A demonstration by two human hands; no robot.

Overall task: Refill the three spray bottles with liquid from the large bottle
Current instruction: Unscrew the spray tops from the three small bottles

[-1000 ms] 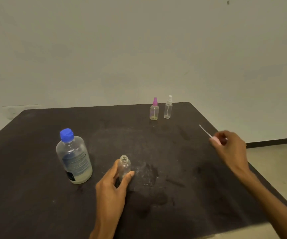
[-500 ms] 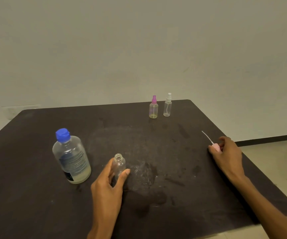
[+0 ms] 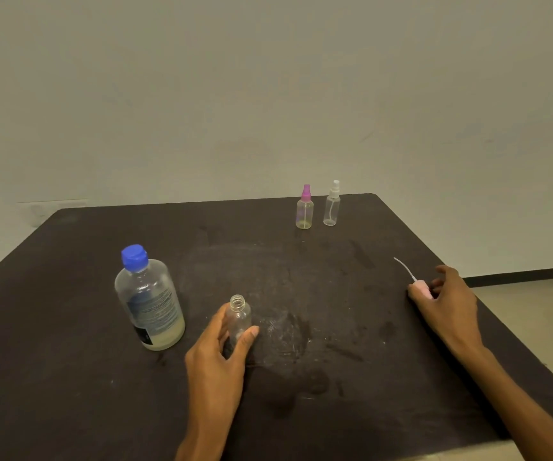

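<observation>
Capped spray bottles [image 3: 317, 207] beyond hands

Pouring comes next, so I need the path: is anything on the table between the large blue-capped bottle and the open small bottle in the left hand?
Nothing visible. The large clear plastic bottle with the blue cap stands just left of the uncapped small clear bottle gripped by the left hand, with bare dark table between them. Its cap is still on.

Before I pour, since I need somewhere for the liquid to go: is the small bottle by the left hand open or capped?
Open. The small bottle shows a bare threaded neck; its spray top is under the right hand.
</observation>
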